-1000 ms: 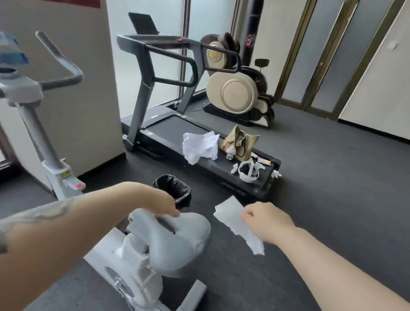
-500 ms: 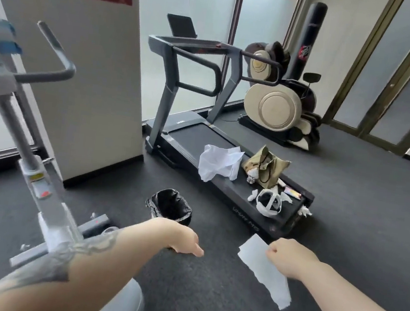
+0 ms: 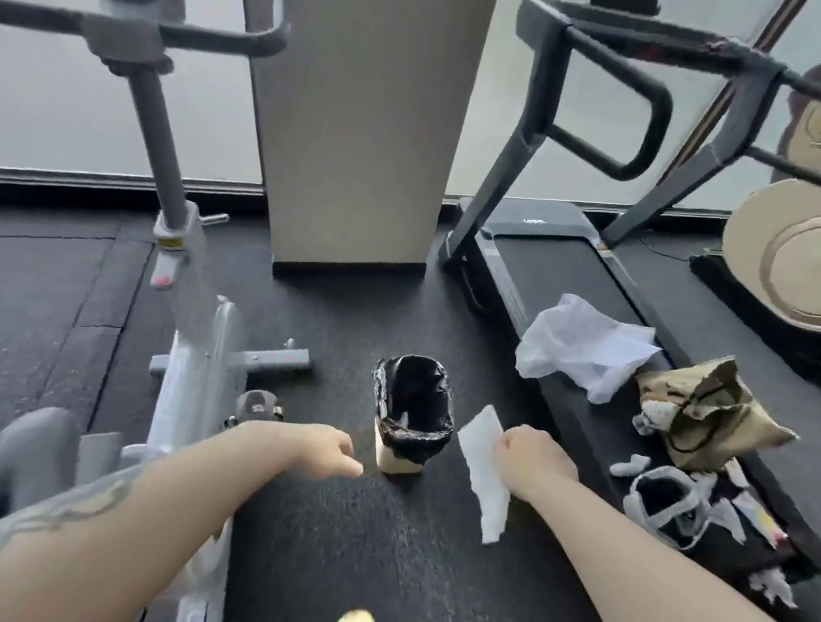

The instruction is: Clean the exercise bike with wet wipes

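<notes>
Though motion-blurred, wet wipe [image 3: 481, 469] pinched in right hand [image 3: 532, 462].

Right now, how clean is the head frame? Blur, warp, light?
Head view: motion blur smears the bike handlebar and treadmill rails; the wide lens bends the pillar; soft daylight through frosted windows, no glare; wipe and bin fairly sharp.

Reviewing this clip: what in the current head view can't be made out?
- Exercise bike: the seat is blurred and partly behind the left forearm; the console is cut by the top edge.
- Bin: the dark liner hides the contents.
- Wipe in the right hand: too small and blurred to show whether it is soiled.
- Left hand: motion blur hides the fingertips.
- Small items at the treadmill end: too blurred to identify.
</notes>
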